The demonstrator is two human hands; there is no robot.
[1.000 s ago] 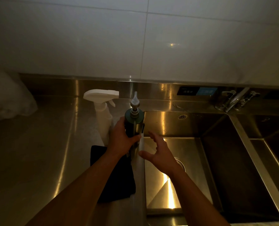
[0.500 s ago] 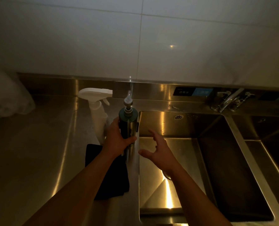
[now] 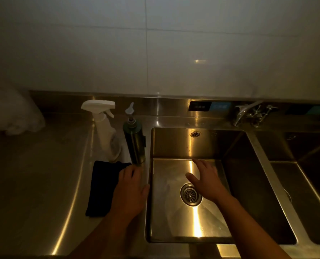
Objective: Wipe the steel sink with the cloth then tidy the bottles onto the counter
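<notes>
A dark green pump bottle (image 3: 134, 144) stands upright on the steel counter (image 3: 34, 184), just left of the steel sink (image 3: 174, 217). A white spray bottle (image 3: 106, 135) stands beside it on its left. A dark cloth (image 3: 103, 187) lies flat on the counter in front of both bottles. My left hand (image 3: 131, 193) is open, flat over the cloth's right edge and the sink rim, below the pump bottle and apart from it. My right hand (image 3: 207, 180) hovers open over the sink basin near the drain (image 3: 190, 195).
A tap (image 3: 248, 111) stands behind the sink at the right. A second basin (image 3: 312, 184) lies further right. A pale plastic bag (image 3: 11, 113) sits at the counter's back left. A tiled wall rises behind the steel backsplash.
My left hand has let go of the pump bottle, which now stands on the counter, and has drawn back over the cloth. My right hand has opened flatter above the basin.
</notes>
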